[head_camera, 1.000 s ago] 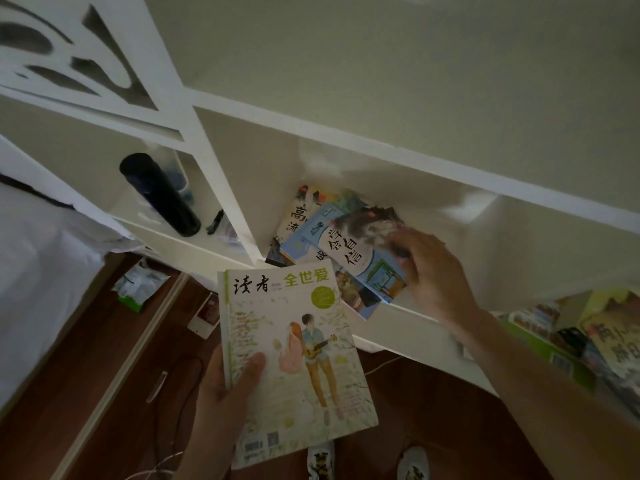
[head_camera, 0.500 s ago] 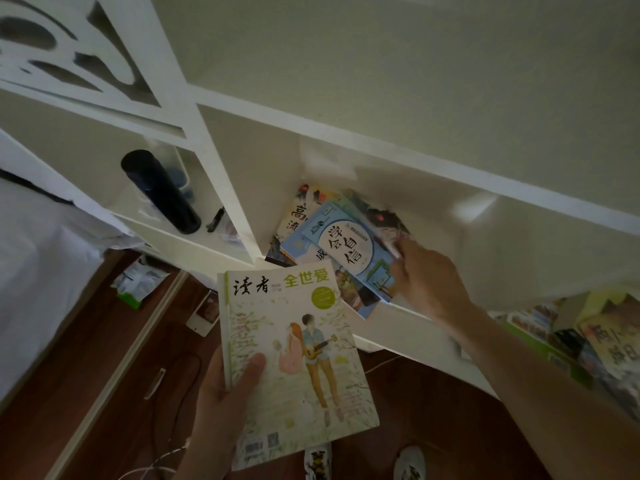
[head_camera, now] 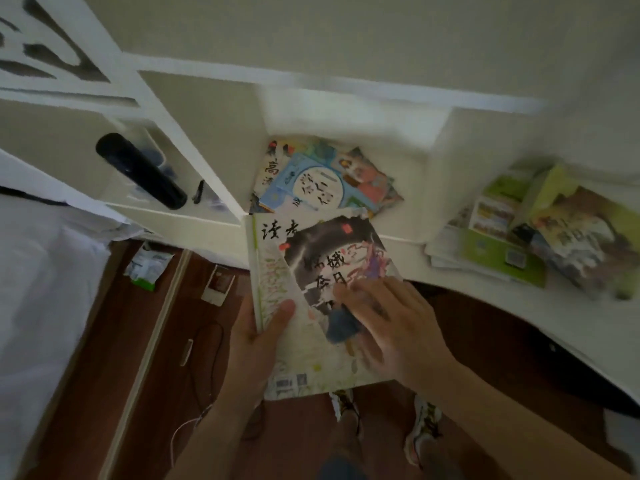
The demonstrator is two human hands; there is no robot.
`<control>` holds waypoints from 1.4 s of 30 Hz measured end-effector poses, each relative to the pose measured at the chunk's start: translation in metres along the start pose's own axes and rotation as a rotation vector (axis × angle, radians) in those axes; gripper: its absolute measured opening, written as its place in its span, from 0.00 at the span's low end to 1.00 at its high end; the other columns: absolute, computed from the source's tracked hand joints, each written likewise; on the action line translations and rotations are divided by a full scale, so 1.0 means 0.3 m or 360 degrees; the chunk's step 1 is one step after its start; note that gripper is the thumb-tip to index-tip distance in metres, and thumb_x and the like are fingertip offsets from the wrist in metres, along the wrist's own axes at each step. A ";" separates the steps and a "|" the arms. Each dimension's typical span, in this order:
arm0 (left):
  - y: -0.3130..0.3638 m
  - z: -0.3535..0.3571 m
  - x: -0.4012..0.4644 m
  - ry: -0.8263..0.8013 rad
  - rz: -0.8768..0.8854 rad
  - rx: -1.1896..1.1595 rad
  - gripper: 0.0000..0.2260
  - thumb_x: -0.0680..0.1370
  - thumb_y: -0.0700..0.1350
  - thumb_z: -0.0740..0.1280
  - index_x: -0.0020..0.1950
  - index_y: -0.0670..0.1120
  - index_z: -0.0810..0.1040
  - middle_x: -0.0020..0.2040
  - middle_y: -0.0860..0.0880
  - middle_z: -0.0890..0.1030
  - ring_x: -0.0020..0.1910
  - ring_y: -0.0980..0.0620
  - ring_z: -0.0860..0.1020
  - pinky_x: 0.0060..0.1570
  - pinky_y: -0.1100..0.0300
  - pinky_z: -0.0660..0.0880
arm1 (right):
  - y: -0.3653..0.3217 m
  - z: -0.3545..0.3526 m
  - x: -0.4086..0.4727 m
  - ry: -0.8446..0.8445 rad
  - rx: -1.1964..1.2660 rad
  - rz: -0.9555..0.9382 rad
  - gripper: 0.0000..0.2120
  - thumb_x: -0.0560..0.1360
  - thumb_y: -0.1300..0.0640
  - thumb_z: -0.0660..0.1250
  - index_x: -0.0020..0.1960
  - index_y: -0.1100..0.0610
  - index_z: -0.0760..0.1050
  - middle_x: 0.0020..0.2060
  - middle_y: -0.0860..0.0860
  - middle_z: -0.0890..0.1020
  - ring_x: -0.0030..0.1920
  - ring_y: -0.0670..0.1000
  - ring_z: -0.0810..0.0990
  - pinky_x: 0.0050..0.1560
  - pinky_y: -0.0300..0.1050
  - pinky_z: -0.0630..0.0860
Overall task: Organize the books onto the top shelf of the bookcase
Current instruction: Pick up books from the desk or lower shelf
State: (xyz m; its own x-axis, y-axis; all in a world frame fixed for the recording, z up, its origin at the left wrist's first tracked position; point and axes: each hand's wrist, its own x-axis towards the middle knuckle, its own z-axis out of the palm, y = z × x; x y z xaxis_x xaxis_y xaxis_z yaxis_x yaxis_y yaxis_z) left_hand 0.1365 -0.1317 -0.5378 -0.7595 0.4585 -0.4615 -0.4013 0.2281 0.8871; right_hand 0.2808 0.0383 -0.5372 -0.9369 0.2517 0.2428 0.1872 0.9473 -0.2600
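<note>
My left hand (head_camera: pixel 258 344) grips a pale green-spined magazine (head_camera: pixel 273 278) from below, thumb on its cover. On top of it lies a dark-covered book (head_camera: pixel 332 251) with black brush lettering. My right hand (head_camera: pixel 391 323) lies on that dark book's lower part, fingers spread and fairly straight. Behind them, in the white bookcase (head_camera: pixel 221 199) compartment, a loose pile of books (head_camera: pixel 325 181) lies flat, a light blue one uppermost. The frame is motion-blurred.
A black cylinder bottle (head_camera: pixel 142 171) lies in the left compartment. More books, green and yellow covers (head_camera: pixel 540 230), are stacked on the white ledge at right. Below are a dark wooden floor, a cable (head_camera: pixel 204 362), a green packet (head_camera: pixel 147 268) and my shoes (head_camera: pixel 422 427).
My right hand left the pile in the compartment and brought the dark book down onto the magazine in my left hand. The view has swung right and down.
</note>
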 end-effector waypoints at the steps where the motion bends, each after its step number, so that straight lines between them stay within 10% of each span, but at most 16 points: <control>1: 0.006 0.025 -0.029 -0.0042 -0.0002 0.0012 0.07 0.78 0.44 0.71 0.54 0.54 0.82 0.51 0.41 0.86 0.47 0.41 0.86 0.44 0.47 0.84 | -0.001 -0.039 -0.048 -0.0063 0.0119 0.0041 0.23 0.76 0.44 0.69 0.68 0.53 0.78 0.60 0.55 0.79 0.59 0.57 0.77 0.60 0.54 0.74; 6: 0.017 0.249 -0.209 -0.0387 -0.0069 0.0105 0.11 0.79 0.42 0.70 0.59 0.53 0.81 0.52 0.41 0.86 0.48 0.37 0.85 0.47 0.42 0.83 | 0.085 -0.245 -0.307 0.0242 0.0515 0.0692 0.16 0.75 0.48 0.73 0.62 0.47 0.81 0.68 0.54 0.68 0.66 0.57 0.68 0.64 0.55 0.70; 10: -0.008 0.521 -0.361 -0.0636 -0.0070 0.0246 0.12 0.80 0.40 0.69 0.63 0.48 0.79 0.54 0.43 0.86 0.49 0.40 0.86 0.45 0.45 0.85 | 0.250 -0.415 -0.549 0.0404 0.0961 0.1647 0.39 0.69 0.50 0.80 0.74 0.48 0.64 0.63 0.46 0.69 0.53 0.38 0.73 0.53 0.26 0.74; 14: -0.109 0.849 -0.498 -0.0852 0.0028 0.0468 0.14 0.80 0.44 0.70 0.65 0.52 0.79 0.56 0.50 0.86 0.52 0.46 0.86 0.47 0.46 0.84 | 0.418 -0.540 -0.893 0.0641 0.1251 0.2190 0.35 0.70 0.52 0.80 0.70 0.47 0.66 0.50 0.39 0.78 0.46 0.36 0.79 0.46 0.30 0.77; 18: -0.229 1.173 -0.609 -0.1062 0.0071 0.0613 0.16 0.80 0.46 0.70 0.68 0.55 0.77 0.56 0.55 0.86 0.52 0.52 0.86 0.46 0.55 0.84 | 0.588 -0.591 -1.222 0.0803 0.1131 0.2453 0.20 0.68 0.47 0.78 0.56 0.50 0.78 0.48 0.46 0.84 0.49 0.48 0.83 0.51 0.58 0.82; 26: -0.357 1.571 -0.742 -0.1198 0.0192 0.0651 0.12 0.81 0.44 0.70 0.64 0.53 0.78 0.53 0.57 0.86 0.50 0.57 0.85 0.41 0.64 0.81 | 1.037 -0.761 -1.764 0.1371 0.0908 0.3001 0.23 0.70 0.62 0.72 0.65 0.54 0.74 0.53 0.54 0.82 0.53 0.58 0.81 0.56 0.59 0.81; 29: -0.373 1.601 -0.735 -0.1138 0.0190 0.0646 0.12 0.80 0.44 0.71 0.63 0.53 0.79 0.52 0.58 0.86 0.49 0.57 0.86 0.41 0.64 0.82 | 1.200 -0.747 -1.867 0.1248 0.0808 0.3110 0.22 0.75 0.62 0.68 0.69 0.58 0.72 0.57 0.59 0.82 0.55 0.61 0.81 0.57 0.59 0.80; 33: -0.366 1.593 -0.719 -0.1120 0.0132 0.0578 0.12 0.81 0.41 0.69 0.62 0.53 0.78 0.51 0.58 0.87 0.48 0.57 0.86 0.39 0.65 0.81 | 1.274 -0.657 -1.862 0.0218 0.0130 0.3206 0.30 0.73 0.51 0.74 0.69 0.64 0.70 0.64 0.66 0.74 0.65 0.66 0.73 0.59 0.55 0.73; 35: -0.351 1.593 -0.703 -0.1143 0.0093 0.0533 0.12 0.82 0.40 0.68 0.63 0.52 0.78 0.52 0.56 0.87 0.49 0.55 0.86 0.40 0.64 0.81 | 1.251 -0.650 -1.768 0.0437 -0.0121 0.2960 0.31 0.74 0.49 0.74 0.71 0.63 0.68 0.68 0.65 0.71 0.68 0.65 0.69 0.64 0.57 0.71; 38: -0.319 1.618 -0.653 -0.1179 0.0134 0.0491 0.13 0.82 0.40 0.68 0.66 0.51 0.77 0.57 0.52 0.86 0.54 0.51 0.86 0.45 0.58 0.83 | 1.167 -0.683 -1.507 0.1022 0.1079 0.2447 0.20 0.78 0.45 0.71 0.63 0.58 0.77 0.56 0.54 0.83 0.56 0.55 0.82 0.56 0.45 0.79; 40: -0.299 1.644 -0.610 -0.1202 0.0174 0.0474 0.16 0.82 0.41 0.68 0.69 0.50 0.75 0.60 0.50 0.85 0.57 0.48 0.85 0.51 0.51 0.84 | 1.111 -0.683 -1.362 0.0831 0.1978 0.2176 0.17 0.76 0.48 0.73 0.61 0.56 0.80 0.55 0.52 0.86 0.55 0.55 0.85 0.60 0.52 0.80; 42: -0.272 1.667 -0.563 -0.1225 0.0261 0.0475 0.18 0.82 0.43 0.69 0.72 0.51 0.73 0.63 0.50 0.83 0.61 0.46 0.83 0.55 0.46 0.83 | 1.092 -0.683 -1.286 0.0778 0.2040 0.1959 0.18 0.73 0.56 0.78 0.61 0.54 0.80 0.54 0.51 0.87 0.55 0.55 0.86 0.60 0.59 0.80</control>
State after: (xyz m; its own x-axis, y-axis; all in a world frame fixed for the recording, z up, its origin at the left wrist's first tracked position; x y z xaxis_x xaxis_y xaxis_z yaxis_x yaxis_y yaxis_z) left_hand 0.5537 0.2017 -0.5269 -0.1919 0.9387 -0.2863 -0.0817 0.2755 0.9578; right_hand 0.7642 0.2921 -0.5245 -0.2574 0.8516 -0.4566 0.0854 -0.4506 -0.8886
